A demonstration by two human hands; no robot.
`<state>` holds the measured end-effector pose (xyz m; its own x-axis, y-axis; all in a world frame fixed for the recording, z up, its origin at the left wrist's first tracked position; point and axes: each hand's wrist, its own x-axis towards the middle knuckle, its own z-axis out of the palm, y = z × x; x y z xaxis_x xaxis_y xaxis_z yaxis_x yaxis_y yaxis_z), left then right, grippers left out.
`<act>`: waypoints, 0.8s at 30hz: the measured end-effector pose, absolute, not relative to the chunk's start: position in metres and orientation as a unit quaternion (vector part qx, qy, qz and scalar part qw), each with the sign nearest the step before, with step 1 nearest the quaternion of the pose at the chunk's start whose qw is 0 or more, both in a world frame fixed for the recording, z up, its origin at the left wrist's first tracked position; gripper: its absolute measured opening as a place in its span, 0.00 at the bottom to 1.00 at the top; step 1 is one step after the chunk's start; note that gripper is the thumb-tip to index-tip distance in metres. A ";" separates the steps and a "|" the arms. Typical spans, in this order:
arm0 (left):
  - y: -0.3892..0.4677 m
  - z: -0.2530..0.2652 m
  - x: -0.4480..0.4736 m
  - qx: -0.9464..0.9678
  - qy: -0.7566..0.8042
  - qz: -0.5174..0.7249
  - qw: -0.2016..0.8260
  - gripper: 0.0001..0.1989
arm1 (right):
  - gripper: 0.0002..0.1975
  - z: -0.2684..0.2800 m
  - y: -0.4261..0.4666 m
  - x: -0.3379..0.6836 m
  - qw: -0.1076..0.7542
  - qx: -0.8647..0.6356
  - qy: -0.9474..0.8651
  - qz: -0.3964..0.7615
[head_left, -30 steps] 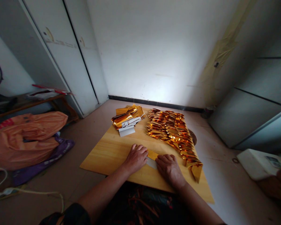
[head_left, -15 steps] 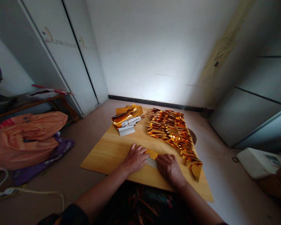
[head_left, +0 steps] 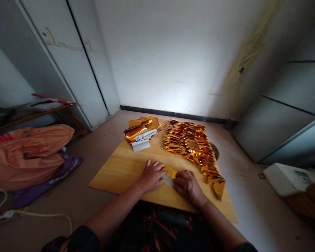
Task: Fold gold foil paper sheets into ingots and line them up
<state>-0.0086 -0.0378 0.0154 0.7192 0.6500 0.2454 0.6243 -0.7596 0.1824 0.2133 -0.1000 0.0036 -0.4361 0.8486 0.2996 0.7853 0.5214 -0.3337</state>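
Observation:
A small sheet of gold foil paper [head_left: 169, 177], with a gold strip along its far side and a pale grey strip along the near side, lies on the wooden board [head_left: 112, 171] between my hands. The fingers of my left hand [head_left: 151, 176] are bent over its left end, the thumb at the near side. My right hand [head_left: 188, 185] grips the right end with fingers curled in. Both palms hide the sheet's ends. Beyond my right hand, rows of folded gold foil pieces [head_left: 191, 143] overlap across the board's right part.
At the board's far left lies a pile of loose gold foil [head_left: 141, 130] with white folded papers [head_left: 141, 145]. An orange bag [head_left: 28, 150] and a purple bag [head_left: 52, 182] rest on the floor at left, near a pale cable [head_left: 44, 214]. A white box [head_left: 286, 180] stands at right.
The fingers of my right hand have curled in more over the sheet's right end. My left hand stays almost where it was. The whole view has shifted slightly.

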 end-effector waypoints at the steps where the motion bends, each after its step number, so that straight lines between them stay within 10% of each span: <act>1: -0.039 0.016 -0.007 0.926 0.344 0.149 0.042 0.10 | 0.07 0.003 -0.099 0.213 0.220 -0.483 -0.844 0.075; 24: -0.063 0.010 0.007 0.909 0.379 0.174 -0.003 0.06 | 0.06 0.005 -0.092 0.211 0.246 -0.501 -0.820 0.126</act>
<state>0.0067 -0.0634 0.0098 0.6528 0.6876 0.3179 0.6895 -0.7131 0.1265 0.2114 -0.0921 0.0053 -0.3778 0.8833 0.2775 0.7589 0.4671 -0.4537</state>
